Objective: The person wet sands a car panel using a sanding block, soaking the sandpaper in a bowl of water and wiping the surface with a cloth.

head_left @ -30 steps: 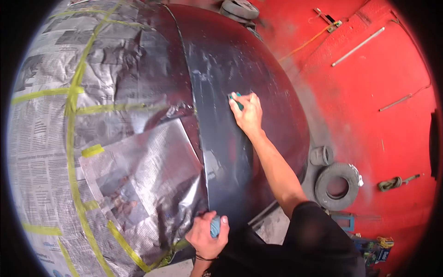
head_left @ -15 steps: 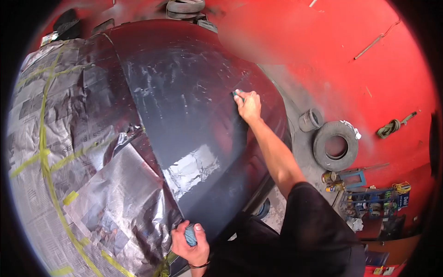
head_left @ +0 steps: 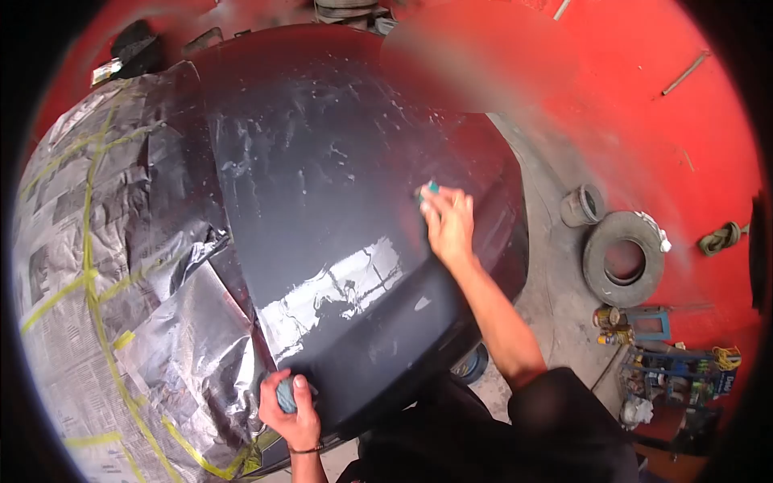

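Note:
A car's bonnet [head_left: 298,193], dark grey with dark red toward its edges, spreads before me. Whitish streaks mark it, and a bright, wet-looking patch [head_left: 334,294] reflects light. My right hand [head_left: 451,225] is closed on a small teal pad [head_left: 430,190] over the bonnet's right part; its exact kind is unclear. At the near left edge, my left hand [head_left: 291,414] grips a bunched grey-blue cloth [head_left: 285,394] between thumb and fingers. Beside it, crinkled newspaper masking [head_left: 121,266] with yellow tape [head_left: 90,278] covers the car's left side.
To the right, a tyre [head_left: 624,258] leans near a bucket [head_left: 581,206] on the concrete floor. Several cans [head_left: 613,326] and a cluttered rack [head_left: 676,374] stand closer to me. A red wall [head_left: 644,97] rises behind, with a knotted rope [head_left: 719,239] by it.
My right hand has drawn the teal pad toward me across the bonnet. The left hand stays near the masked edge with the cloth. The view has shifted a little to the left.

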{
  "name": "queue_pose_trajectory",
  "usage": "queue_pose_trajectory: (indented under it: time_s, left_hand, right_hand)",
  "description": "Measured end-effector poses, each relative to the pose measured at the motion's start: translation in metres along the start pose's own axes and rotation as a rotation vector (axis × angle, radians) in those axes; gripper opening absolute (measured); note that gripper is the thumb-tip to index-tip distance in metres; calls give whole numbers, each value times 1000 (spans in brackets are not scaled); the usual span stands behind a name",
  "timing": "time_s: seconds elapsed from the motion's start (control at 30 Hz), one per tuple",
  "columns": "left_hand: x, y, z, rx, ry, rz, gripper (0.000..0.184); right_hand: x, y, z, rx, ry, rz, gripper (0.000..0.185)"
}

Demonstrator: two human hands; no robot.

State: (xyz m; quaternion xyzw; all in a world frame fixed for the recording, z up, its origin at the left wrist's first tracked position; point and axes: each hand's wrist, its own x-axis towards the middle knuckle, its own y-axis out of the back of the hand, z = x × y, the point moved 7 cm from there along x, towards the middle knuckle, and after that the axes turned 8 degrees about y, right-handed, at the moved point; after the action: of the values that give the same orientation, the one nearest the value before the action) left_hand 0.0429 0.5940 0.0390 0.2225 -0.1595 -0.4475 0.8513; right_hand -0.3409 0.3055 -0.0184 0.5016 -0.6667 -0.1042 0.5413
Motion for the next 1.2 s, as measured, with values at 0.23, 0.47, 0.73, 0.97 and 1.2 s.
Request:
queue_pose_trajectory:
  time_s: [0.23,0.47,0.73,0.97,1.2]
  left_hand:
    - [119,-85,57,31,-190,-50,21]
    - [184,-118,65,92,-165,-47,23]
    - [193,-113,38,-154,38,-53,21]
    - [191,-113,39,-103,21,-7,21]
    - [190,-112,42,-93,63,-38,21]
  right_hand:
    - [71,-42,56,-29,93,-68,26]
    - [86,-51,87,110,141,-65,34]
    - [213,-143,129,179,192,-102,28]
    - [188,-131,111,250,197,-183,31]
    - [355,-274,123,15,163,-243,27]
